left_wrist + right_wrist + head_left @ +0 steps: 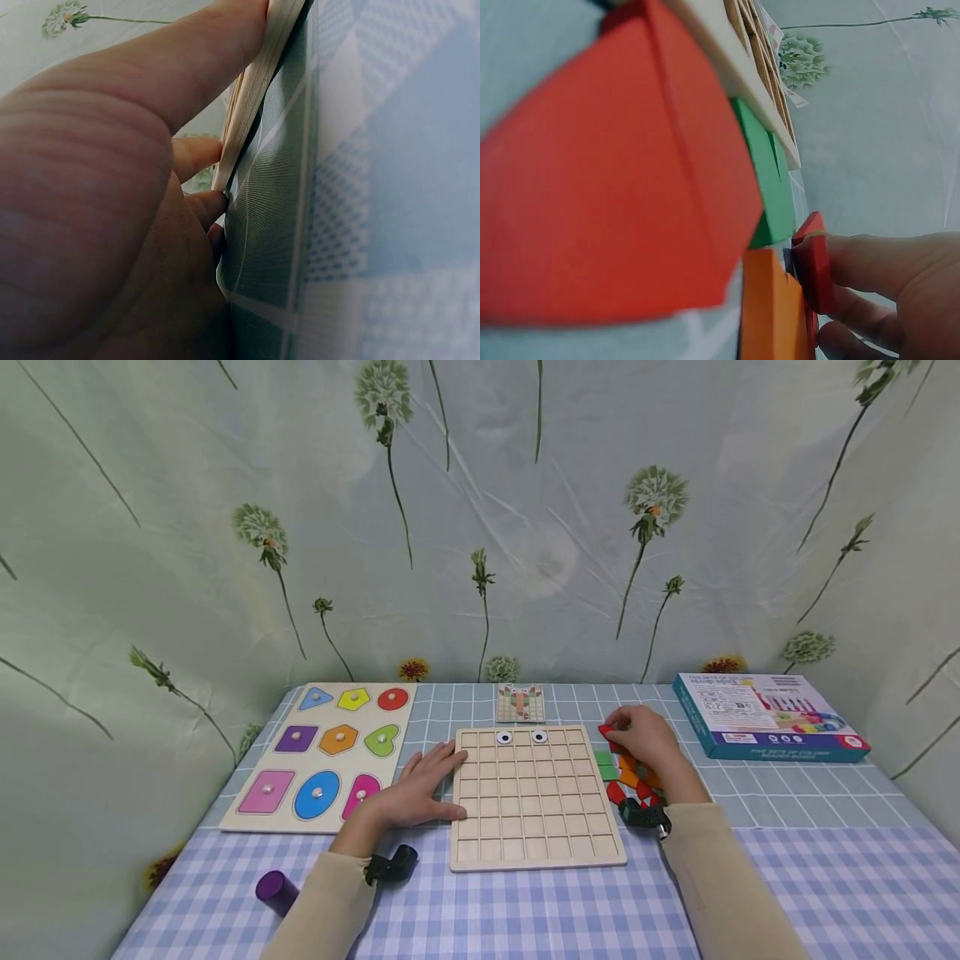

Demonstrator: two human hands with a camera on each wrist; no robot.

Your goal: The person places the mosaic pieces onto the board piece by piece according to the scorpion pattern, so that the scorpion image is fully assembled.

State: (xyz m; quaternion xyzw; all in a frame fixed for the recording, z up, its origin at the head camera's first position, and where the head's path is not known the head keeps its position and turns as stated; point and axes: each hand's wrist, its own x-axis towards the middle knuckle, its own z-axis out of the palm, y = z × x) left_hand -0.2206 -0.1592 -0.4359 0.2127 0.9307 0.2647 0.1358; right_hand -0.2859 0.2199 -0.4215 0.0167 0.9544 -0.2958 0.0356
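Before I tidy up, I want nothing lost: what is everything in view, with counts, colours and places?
Square gridded wooden board: one, pale, centre
Round eye discs: two, black and white, on the gridded board's far part
Small picture card: one, pale with green and red, behind the gridded board
Flat tiles: several, partly hidden, red, orange and green, right of the gridded board
Flat puzzle board: one, pale, left
Knobbed shapes: nine, multicoloured, on the puzzle board
Flat box: one, teal and white, far right
Cylinder: one, purple, front left
Floral backdrop: one, pale green, behind the table
Sleeves: two, beige, on the forearms
Wrist devices: two, black
Left hand: one, at the gridded board's left edge
Right hand: one, pinching a red tile
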